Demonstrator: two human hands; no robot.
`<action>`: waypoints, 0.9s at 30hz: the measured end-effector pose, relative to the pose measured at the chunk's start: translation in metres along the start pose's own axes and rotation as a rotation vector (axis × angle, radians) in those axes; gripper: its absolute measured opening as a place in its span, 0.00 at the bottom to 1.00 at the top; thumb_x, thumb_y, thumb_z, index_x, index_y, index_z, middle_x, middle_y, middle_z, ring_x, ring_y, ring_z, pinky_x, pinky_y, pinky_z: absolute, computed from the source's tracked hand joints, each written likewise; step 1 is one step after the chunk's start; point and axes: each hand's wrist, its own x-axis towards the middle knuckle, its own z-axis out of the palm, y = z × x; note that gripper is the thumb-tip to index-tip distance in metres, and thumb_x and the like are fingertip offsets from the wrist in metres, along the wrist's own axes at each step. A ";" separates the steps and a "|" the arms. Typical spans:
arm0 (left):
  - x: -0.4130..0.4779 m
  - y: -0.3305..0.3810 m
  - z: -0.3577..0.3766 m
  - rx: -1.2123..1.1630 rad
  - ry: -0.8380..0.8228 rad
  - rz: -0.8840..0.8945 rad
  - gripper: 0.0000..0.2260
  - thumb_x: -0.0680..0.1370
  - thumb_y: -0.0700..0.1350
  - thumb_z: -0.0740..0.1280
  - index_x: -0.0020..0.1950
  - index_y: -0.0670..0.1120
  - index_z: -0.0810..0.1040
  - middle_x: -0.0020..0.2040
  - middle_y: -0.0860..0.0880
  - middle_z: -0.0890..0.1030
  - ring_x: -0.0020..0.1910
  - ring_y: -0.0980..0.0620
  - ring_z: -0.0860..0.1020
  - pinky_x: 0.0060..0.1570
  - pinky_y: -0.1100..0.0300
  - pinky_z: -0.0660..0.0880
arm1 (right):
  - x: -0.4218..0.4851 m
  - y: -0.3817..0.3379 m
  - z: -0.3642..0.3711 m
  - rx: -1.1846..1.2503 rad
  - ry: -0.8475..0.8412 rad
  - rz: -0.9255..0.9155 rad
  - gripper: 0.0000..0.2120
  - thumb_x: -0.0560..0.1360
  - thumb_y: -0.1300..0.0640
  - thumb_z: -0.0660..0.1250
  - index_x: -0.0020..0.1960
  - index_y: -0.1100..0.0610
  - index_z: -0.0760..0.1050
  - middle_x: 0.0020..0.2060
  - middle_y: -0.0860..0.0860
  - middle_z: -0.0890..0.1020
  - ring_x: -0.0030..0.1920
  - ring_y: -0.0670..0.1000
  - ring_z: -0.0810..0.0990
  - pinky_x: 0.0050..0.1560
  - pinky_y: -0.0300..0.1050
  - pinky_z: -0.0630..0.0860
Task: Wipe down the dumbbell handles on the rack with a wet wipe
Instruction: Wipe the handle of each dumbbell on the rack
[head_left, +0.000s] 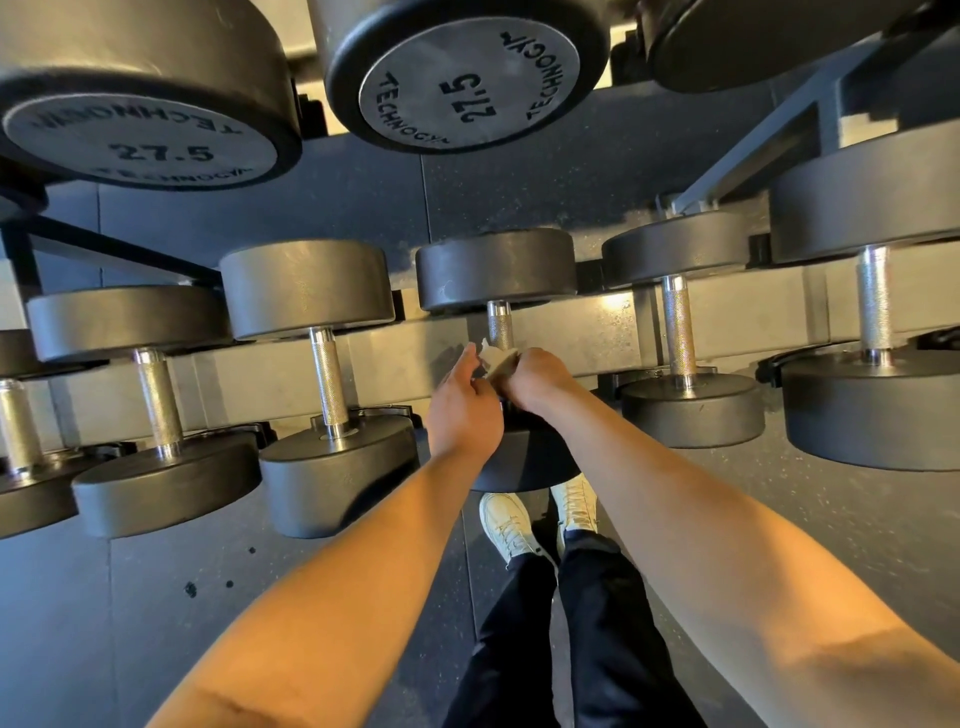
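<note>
Mid-job I'd guess: right hand is clamped round the wet wipe on this dumbbell handle, left hand touching the wipe's edge, can't tell if it's pinching. The neighbouring handles either side of the hands look identical, so no clue which are done.

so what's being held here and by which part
The right hand grips the wet wipe against the dumbbell handle, at its near end. The left hand is at the wipe's loose edge; pinching cannot be told.

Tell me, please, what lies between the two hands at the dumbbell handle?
The head view shows the wet wipe between the left hand and the right hand, against the dumbbell handle.
</note>
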 end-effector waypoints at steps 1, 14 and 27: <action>0.000 0.000 0.000 -0.003 0.003 0.001 0.23 0.83 0.45 0.54 0.78 0.57 0.66 0.70 0.53 0.77 0.67 0.49 0.75 0.66 0.50 0.73 | -0.001 0.001 0.001 -0.017 0.009 0.006 0.08 0.80 0.52 0.65 0.43 0.54 0.74 0.39 0.50 0.78 0.37 0.47 0.76 0.41 0.42 0.72; -0.002 -0.001 0.000 0.021 0.043 0.008 0.17 0.83 0.44 0.56 0.66 0.52 0.79 0.64 0.47 0.81 0.60 0.45 0.78 0.55 0.56 0.73 | -0.007 -0.001 0.011 -0.096 -0.026 0.191 0.09 0.78 0.49 0.66 0.44 0.54 0.74 0.47 0.55 0.81 0.50 0.58 0.80 0.59 0.56 0.77; 0.001 -0.005 0.002 -0.016 0.059 0.062 0.18 0.82 0.42 0.57 0.67 0.54 0.77 0.61 0.51 0.81 0.57 0.49 0.78 0.53 0.56 0.75 | -0.018 0.009 0.009 -0.047 0.113 0.190 0.06 0.78 0.50 0.66 0.48 0.53 0.74 0.51 0.54 0.81 0.57 0.59 0.78 0.67 0.61 0.69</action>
